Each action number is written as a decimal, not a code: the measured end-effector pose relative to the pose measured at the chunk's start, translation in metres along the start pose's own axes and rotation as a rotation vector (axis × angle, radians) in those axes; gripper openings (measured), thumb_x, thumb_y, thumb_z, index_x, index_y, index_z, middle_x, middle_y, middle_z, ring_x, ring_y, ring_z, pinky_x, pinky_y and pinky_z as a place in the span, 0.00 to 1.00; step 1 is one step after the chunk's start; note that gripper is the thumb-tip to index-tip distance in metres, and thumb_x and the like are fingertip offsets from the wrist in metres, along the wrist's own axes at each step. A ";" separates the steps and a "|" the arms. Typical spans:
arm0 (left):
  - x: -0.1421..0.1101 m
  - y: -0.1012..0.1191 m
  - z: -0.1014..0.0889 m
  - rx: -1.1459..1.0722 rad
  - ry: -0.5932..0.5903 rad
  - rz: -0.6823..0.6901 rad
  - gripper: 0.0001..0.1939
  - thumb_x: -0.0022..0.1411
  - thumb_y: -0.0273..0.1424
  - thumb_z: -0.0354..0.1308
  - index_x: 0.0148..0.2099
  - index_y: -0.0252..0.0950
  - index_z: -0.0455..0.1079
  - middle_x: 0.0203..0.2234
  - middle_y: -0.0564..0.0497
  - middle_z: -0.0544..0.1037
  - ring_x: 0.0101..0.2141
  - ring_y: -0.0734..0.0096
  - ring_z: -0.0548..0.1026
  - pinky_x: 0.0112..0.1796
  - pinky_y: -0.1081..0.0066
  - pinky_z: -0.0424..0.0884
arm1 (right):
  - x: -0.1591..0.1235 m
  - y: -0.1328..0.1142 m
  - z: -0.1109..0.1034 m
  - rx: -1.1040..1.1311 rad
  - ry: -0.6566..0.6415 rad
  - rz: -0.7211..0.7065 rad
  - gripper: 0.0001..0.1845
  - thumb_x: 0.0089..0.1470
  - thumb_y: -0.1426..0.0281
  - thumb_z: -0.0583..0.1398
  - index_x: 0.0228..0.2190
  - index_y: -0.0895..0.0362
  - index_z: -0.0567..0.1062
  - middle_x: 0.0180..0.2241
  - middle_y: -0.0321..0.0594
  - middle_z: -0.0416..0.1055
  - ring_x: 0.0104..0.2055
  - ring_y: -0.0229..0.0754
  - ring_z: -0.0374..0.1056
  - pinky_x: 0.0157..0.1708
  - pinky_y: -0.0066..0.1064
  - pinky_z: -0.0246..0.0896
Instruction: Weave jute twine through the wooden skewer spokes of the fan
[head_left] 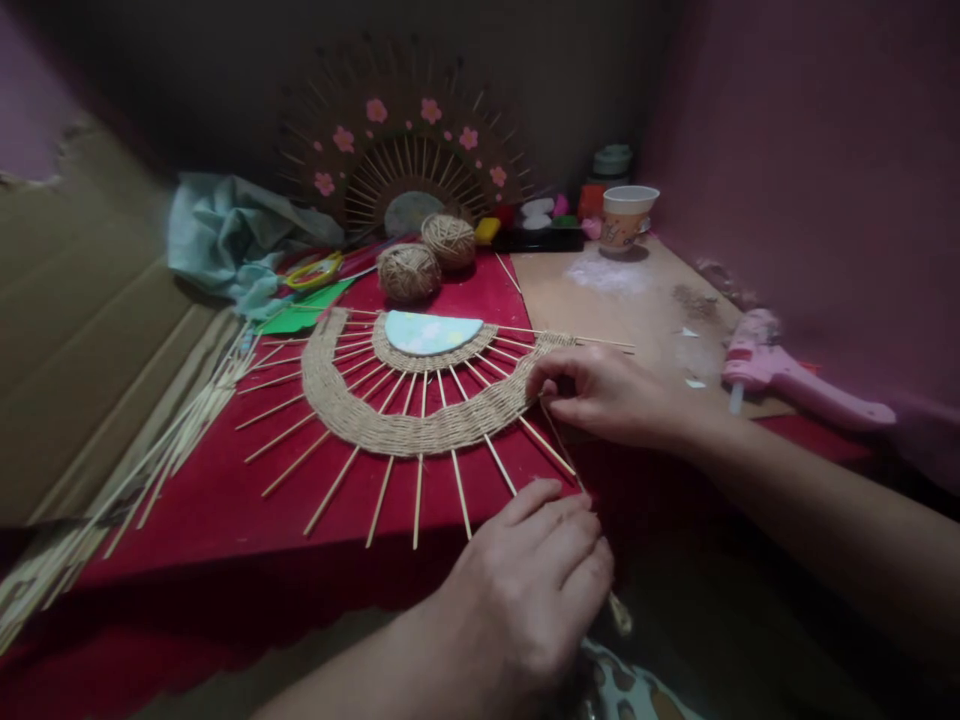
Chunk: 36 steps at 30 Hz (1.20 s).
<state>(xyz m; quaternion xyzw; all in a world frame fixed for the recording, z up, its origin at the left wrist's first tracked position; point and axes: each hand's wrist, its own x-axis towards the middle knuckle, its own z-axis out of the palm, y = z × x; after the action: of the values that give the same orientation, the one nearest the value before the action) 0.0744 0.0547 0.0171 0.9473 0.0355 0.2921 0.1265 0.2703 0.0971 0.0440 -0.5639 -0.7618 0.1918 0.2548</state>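
Observation:
A half-round woven piece (409, 395) of jute twine and radiating wooden sticks lies on the red cloth (225, 500), with a pale blue half disc (431, 331) at its centre. My right hand (607, 395) pinches the twine at the weave's right edge. A strand of twine (561, 450) runs from there down to my left hand (536, 585), which is closed around it near the table's front edge.
Two twine balls (427, 258) sit behind the piece, before a finished fan decoration with pink flowers (409, 160). Loose sticks (172, 430) lie at left beside cardboard. A pink glue gun (780, 370) and paper cup (626, 215) stand at right. Scissors (315, 270) and blue-green cloth (225, 235) are at back left.

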 end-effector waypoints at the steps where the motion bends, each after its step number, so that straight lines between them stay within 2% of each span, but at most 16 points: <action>1: -0.001 0.000 -0.002 0.022 -0.014 -0.004 0.13 0.64 0.22 0.45 0.44 0.25 0.69 0.36 0.38 0.77 0.44 0.60 0.74 0.50 0.55 0.68 | 0.000 0.000 0.000 0.002 -0.001 0.002 0.14 0.44 0.82 0.56 0.30 0.56 0.77 0.24 0.33 0.70 0.26 0.33 0.62 0.27 0.26 0.54; 4: -0.007 -0.002 -0.016 0.055 -0.021 -0.053 0.15 0.65 0.24 0.42 0.44 0.27 0.70 0.33 0.40 0.77 0.39 0.60 0.74 0.44 0.55 0.71 | 0.000 0.001 -0.001 -0.001 -0.004 0.007 0.14 0.44 0.82 0.57 0.30 0.56 0.77 0.24 0.33 0.70 0.27 0.33 0.62 0.27 0.26 0.54; 6: -0.011 -0.005 -0.029 0.013 -0.008 -0.105 0.14 0.66 0.25 0.44 0.45 0.29 0.70 0.34 0.40 0.77 0.39 0.61 0.74 0.41 0.59 0.72 | -0.001 0.001 -0.001 0.006 -0.012 -0.003 0.13 0.44 0.82 0.57 0.30 0.57 0.77 0.25 0.34 0.71 0.27 0.33 0.62 0.28 0.27 0.55; 10: -0.011 -0.014 -0.055 -0.283 0.037 -0.323 0.09 0.63 0.26 0.53 0.44 0.36 0.73 0.37 0.46 0.78 0.40 0.68 0.75 0.38 0.71 0.74 | -0.002 0.002 -0.001 0.033 -0.021 -0.035 0.13 0.45 0.82 0.56 0.31 0.57 0.76 0.27 0.34 0.71 0.28 0.33 0.63 0.29 0.26 0.56; 12: -0.010 -0.021 -0.064 -0.360 0.114 -0.485 0.08 0.61 0.26 0.56 0.42 0.40 0.74 0.36 0.51 0.79 0.38 0.71 0.76 0.37 0.75 0.74 | -0.003 0.002 -0.001 0.009 -0.019 -0.039 0.12 0.45 0.82 0.56 0.31 0.57 0.75 0.28 0.35 0.71 0.29 0.34 0.64 0.30 0.26 0.56; 16: -0.015 -0.040 -0.073 -0.273 0.294 -0.707 0.08 0.59 0.25 0.59 0.39 0.42 0.76 0.33 0.55 0.80 0.35 0.73 0.77 0.36 0.76 0.73 | -0.005 -0.001 -0.001 -0.056 -0.022 -0.056 0.11 0.46 0.82 0.56 0.31 0.58 0.74 0.29 0.36 0.70 0.31 0.35 0.63 0.31 0.27 0.56; 18: -0.022 -0.049 -0.074 -0.251 0.312 -0.727 0.07 0.59 0.26 0.59 0.38 0.43 0.76 0.32 0.55 0.80 0.32 0.73 0.77 0.36 0.75 0.73 | -0.005 -0.002 0.000 -0.072 -0.021 -0.062 0.11 0.47 0.81 0.56 0.31 0.58 0.74 0.30 0.37 0.70 0.31 0.36 0.63 0.32 0.27 0.56; 22: -0.033 -0.057 -0.072 -0.271 0.162 -0.653 0.07 0.60 0.26 0.58 0.38 0.42 0.76 0.32 0.54 0.79 0.34 0.73 0.77 0.37 0.74 0.72 | -0.006 -0.003 0.003 -0.112 -0.019 -0.049 0.11 0.48 0.81 0.56 0.32 0.58 0.74 0.33 0.40 0.70 0.33 0.38 0.63 0.33 0.29 0.56; 24: -0.037 -0.057 -0.070 -0.283 0.123 -0.625 0.08 0.61 0.26 0.57 0.39 0.42 0.76 0.34 0.54 0.79 0.36 0.73 0.77 0.38 0.75 0.72 | -0.007 -0.002 0.004 -0.119 -0.022 -0.043 0.11 0.48 0.80 0.56 0.33 0.58 0.74 0.33 0.40 0.69 0.33 0.38 0.63 0.34 0.30 0.57; 31: -0.044 -0.055 -0.070 -0.357 0.144 -0.694 0.09 0.61 0.24 0.57 0.40 0.42 0.76 0.34 0.53 0.80 0.36 0.74 0.77 0.37 0.77 0.72 | -0.010 -0.001 0.003 -0.146 -0.025 -0.106 0.09 0.51 0.78 0.56 0.34 0.58 0.74 0.36 0.42 0.67 0.36 0.39 0.63 0.36 0.31 0.58; 34: -0.045 -0.055 -0.069 -0.399 0.163 -0.740 0.09 0.61 0.25 0.57 0.39 0.41 0.77 0.34 0.53 0.80 0.36 0.74 0.77 0.36 0.77 0.72 | -0.016 -0.012 0.004 -0.130 0.071 -0.159 0.08 0.53 0.77 0.55 0.35 0.60 0.73 0.36 0.43 0.66 0.35 0.39 0.62 0.35 0.31 0.57; 36: -0.047 -0.054 -0.068 -0.413 0.172 -0.774 0.08 0.60 0.26 0.57 0.39 0.41 0.77 0.34 0.52 0.80 0.36 0.73 0.77 0.37 0.77 0.72 | -0.022 -0.023 0.010 -0.093 0.071 -0.206 0.07 0.53 0.76 0.54 0.33 0.61 0.73 0.34 0.43 0.66 0.34 0.39 0.61 0.32 0.30 0.57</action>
<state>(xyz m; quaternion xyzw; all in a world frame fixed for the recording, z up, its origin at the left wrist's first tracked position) -0.0022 0.1156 0.0319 0.7914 0.3388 0.3020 0.4095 0.2520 0.0689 0.0460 -0.5004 -0.8143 0.1090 0.2733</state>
